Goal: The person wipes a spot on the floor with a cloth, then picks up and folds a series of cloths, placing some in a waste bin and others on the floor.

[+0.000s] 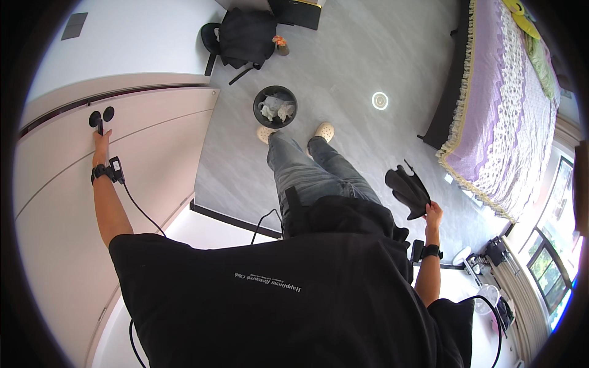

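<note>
On the left, my left hand (101, 140) is wrapped around the black lever handle (100, 126) of a pale pinkish door (152, 138). A round black plate sits beside the handle's base. My right hand (433, 214) holds a black, fan-shaped object with a scalloped edge (407, 191) by its narrow end, out to my right above the floor. Its exact kind is unclear. In front of my feet stands a round black waste bin (295, 108), with crumpled white tissue and a thin plastic bag inside.
A black backpack (248, 37) rests by the wall, with a small pot of orange flowers (281, 46) beside it. At right is a bed with a frilled purple-and-white cover (497, 110). Cables run from my wrists. A window (547, 257) lies at far right.
</note>
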Available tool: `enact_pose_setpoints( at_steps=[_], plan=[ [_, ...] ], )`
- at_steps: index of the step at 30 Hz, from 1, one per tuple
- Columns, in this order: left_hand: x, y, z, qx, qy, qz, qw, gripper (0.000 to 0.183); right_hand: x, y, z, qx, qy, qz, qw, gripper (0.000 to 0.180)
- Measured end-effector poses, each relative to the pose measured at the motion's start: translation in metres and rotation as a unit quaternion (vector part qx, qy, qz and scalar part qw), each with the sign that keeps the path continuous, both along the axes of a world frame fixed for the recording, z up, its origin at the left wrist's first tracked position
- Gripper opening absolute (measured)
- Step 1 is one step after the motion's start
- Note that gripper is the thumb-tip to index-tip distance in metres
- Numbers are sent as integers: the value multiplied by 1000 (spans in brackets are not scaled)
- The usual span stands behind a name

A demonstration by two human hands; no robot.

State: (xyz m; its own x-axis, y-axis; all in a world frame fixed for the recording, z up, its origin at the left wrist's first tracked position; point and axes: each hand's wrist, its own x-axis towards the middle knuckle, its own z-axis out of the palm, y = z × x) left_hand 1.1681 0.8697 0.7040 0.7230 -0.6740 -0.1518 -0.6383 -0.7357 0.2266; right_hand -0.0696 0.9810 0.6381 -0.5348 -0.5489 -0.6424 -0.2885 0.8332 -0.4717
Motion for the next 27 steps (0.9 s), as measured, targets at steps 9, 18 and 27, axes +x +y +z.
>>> enact_pose_setpoints(
  at_steps=[9,18,27],
  plan=[
    [-94,-4,39,155,-82,71,982,92,-14,9,-10,-6,-41,-61,997,21],
    [-209,-36,107,236,-41,106,965,94,-9,28,-6,-11,-93,-146,985,22],
    [-265,-54,132,238,-24,133,962,93,-4,31,-14,3,-126,-154,980,22]
  ],
)
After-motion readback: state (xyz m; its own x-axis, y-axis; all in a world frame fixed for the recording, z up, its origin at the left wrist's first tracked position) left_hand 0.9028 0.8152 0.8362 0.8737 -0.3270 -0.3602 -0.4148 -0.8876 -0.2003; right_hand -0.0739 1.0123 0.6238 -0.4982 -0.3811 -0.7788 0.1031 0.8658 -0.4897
